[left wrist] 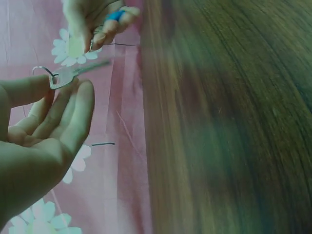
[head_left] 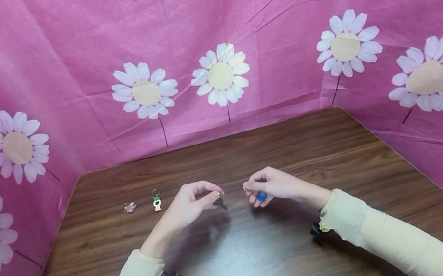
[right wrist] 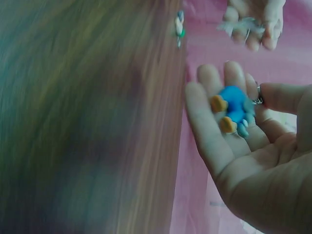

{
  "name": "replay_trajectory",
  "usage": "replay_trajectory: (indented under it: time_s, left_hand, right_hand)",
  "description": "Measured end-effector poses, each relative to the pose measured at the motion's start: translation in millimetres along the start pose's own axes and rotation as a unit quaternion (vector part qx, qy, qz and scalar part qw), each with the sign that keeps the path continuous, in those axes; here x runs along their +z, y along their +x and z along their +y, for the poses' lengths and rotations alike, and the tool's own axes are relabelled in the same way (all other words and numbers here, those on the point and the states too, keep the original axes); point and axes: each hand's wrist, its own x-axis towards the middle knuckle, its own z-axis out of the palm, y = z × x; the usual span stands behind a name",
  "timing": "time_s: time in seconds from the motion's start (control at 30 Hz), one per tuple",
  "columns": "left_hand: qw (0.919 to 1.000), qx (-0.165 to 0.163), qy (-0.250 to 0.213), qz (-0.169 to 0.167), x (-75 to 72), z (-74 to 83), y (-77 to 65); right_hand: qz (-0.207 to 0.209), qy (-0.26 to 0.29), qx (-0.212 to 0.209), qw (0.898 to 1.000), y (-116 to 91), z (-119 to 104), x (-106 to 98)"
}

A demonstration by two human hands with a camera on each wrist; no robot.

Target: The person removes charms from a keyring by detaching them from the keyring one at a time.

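Observation:
Above the middle of the table, my left hand (head_left: 190,204) pinches a key (left wrist: 66,78) on a thin metal ring (left wrist: 41,69) between thumb and fingers. The key's blade points away from the fingertips, toward the other hand. A short way to the right, my right hand (head_left: 271,184) holds a keychain by its small metal chain (right wrist: 258,95) between thumb and forefinger. Its blue figure (right wrist: 235,103) with orange feet lies against the fingers. A gap separates the two hands.
On the table (head_left: 276,148) to the left lie a keychain with a green top and white body (head_left: 157,202) and a small grey, orange and blue keychain (head_left: 130,208). Pink cloth (head_left: 272,75) with printed daisies stands round the table's back and sides.

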Motion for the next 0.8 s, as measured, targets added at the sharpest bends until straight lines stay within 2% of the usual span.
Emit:
replay_trajectory:
  time_s: [0.13, 0.3, 0.43, 0.57, 0.7, 0.8]
  left_hand:
    - [0.9951, -0.021, -0.096, 0.005, -3.8, -5.8, 6.0]
    - [0.9871, -0.065, -0.143, 0.032, -8.9, -27.9, 18.2]
    - [0.9804, -0.114, -0.151, 0.053, -12.3, -50.2, 34.0]
    - [0.9765, -0.145, -0.145, 0.067, -16.7, -65.8, 48.0]
    - [0.9734, -0.161, -0.142, 0.08, -20.6, -74.0, 59.4]
    - [0.9721, -0.166, -0.14, 0.09, -22.4, -76.4, 66.8]
  right_hand:
    - [0.021, -0.02, -0.03, 0.999, -1, 8, -22]
    - [0.026, -0.024, -0.055, 0.998, 2, 31, -59]
    - [0.012, 0.01, -0.049, 0.999, 7, 51, -87]
    - [-0.004, 0.043, -0.031, 0.999, 10, 64, -106]
    - [-0.01, 0.063, -0.006, 0.998, 15, 73, -121]
    - [-0.003, 0.049, 0.009, 0.999, 19, 76, -129]
